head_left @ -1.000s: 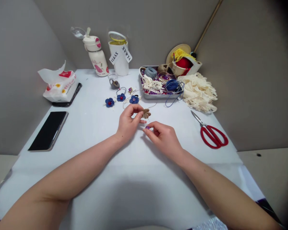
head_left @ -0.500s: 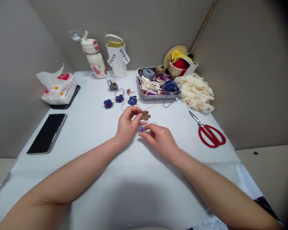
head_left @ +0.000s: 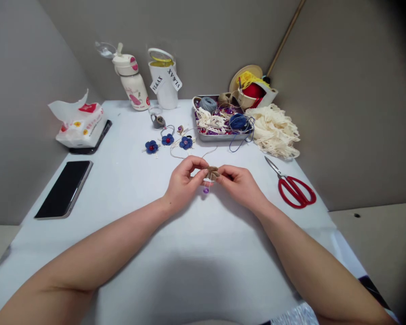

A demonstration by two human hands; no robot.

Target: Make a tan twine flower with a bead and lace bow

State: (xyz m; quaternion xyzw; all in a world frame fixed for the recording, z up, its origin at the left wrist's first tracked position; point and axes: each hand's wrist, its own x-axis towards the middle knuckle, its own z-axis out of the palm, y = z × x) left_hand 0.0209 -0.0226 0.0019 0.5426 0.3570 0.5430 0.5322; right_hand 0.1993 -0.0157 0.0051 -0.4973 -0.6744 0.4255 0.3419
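Observation:
Over the middle of the table, my left hand [head_left: 186, 182] pinches a small brown flower [head_left: 212, 172] by its left side. My right hand [head_left: 241, 184] has thumb and forefinger closed on the flower's right edge. Below the flower a purple bead [head_left: 206, 191] hangs on pale thread, clear of my right fingers. Just beyond my hands lie a blue flower with a pink centre [head_left: 186, 142] and two blue flowers with red centres, one of them at the left [head_left: 151, 146].
A metal tray [head_left: 219, 137] holds yarn balls, lace and beads. Cream lace [head_left: 274, 131] is heaped beside it. Red-handled scissors [head_left: 296, 192] lie at right. A phone [head_left: 64, 189], tissue pack [head_left: 83, 126], bottle [head_left: 135, 90] and white canister [head_left: 165, 88] stand or lie left and back.
My right hand has let go of the purple bead and moved up to the brown flower's edge. Both hands and the flower have shifted slightly right, and the bead now dangles.

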